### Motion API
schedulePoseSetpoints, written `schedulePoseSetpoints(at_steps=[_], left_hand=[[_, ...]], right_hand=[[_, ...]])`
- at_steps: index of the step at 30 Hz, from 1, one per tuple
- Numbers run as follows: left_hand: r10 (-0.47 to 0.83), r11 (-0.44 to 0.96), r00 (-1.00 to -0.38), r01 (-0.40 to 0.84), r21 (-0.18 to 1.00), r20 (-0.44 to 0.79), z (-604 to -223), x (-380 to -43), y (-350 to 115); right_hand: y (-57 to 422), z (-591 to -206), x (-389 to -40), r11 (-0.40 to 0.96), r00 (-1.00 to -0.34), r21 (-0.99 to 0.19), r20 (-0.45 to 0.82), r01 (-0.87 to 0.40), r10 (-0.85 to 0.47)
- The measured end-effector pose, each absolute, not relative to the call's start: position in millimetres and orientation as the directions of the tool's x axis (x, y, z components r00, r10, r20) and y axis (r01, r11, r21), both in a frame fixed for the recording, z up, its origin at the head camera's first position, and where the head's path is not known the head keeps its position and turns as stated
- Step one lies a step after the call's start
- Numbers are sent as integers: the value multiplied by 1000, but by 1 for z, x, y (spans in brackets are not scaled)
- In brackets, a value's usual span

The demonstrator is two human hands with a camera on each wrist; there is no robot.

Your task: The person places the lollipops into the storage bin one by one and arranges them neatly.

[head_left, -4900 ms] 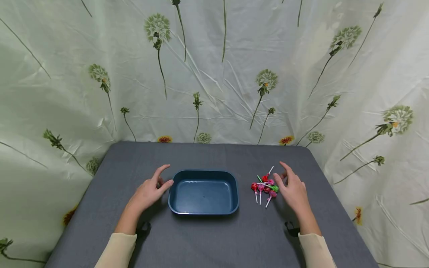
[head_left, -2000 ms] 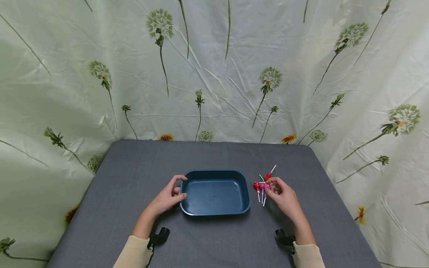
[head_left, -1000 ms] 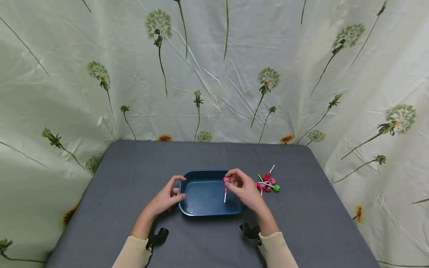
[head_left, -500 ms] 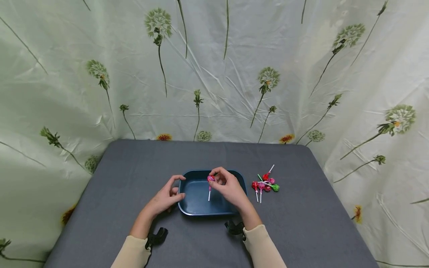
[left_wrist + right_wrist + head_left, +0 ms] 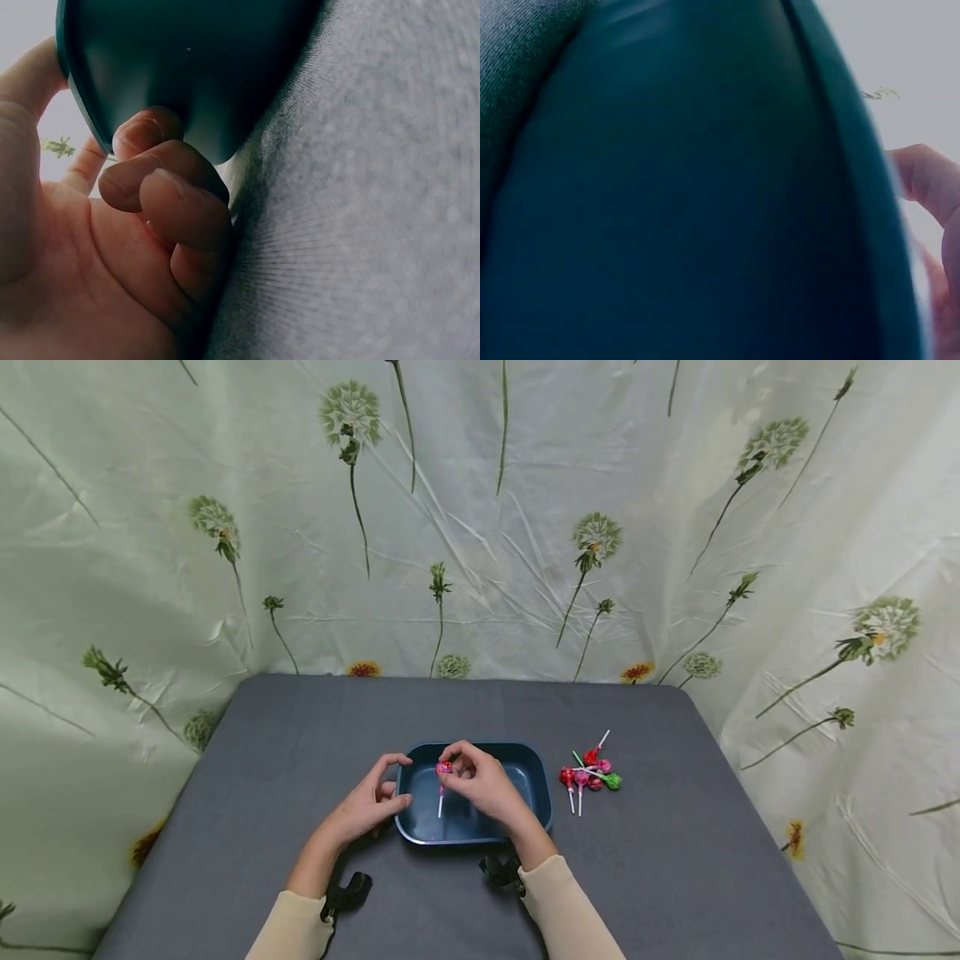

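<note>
From my station, the head view put the right hand (image 5: 483,787) over the tray (image 5: 531,789), its thumb and fingertips in a narrow pinch on the wrapped head of one pink-and-red lollipop (image 5: 444,768), the white stick pointing toward the wearer. That lollipop was over the tray's left half; whether its stick touched the bottom I could not tell. My left hand (image 5: 366,803) held the tray's left end, thumb and forefinger at the rim, and in the left wrist view I saw the other fingers curled beside the outer wall, close to the table (image 5: 675,860). In the right wrist view the tray's outer side took up most of what I had, with part of the right hand blurred beyond the rim. Just right of the tray, apart from it, the pile (image 5: 581,778) of lollipops lay on the table, red, pink and green heads bunched together, sticks crossing, one of them green. Cream sleeves (image 5: 573,914) reached in from the bottom edge, a black mount (image 5: 351,893) at each wrist, and a flowered cloth (image 5: 480,527) hung behind.
</note>
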State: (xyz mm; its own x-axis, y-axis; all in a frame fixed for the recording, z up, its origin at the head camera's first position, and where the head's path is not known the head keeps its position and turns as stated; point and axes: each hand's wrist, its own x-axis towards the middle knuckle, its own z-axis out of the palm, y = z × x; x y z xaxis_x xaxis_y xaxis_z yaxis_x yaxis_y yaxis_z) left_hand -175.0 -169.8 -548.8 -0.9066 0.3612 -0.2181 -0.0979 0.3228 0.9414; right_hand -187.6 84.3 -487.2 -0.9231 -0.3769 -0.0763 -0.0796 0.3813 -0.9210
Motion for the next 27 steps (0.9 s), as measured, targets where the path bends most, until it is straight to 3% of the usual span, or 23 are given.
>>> schedulePoseSetpoints(at_steps=[27], left_hand=[[374,311,-904,-87,946,-206,-548,-176,-170]], right_hand=[[56,-501,-194,477,-899,-873,-127,-99,-419]])
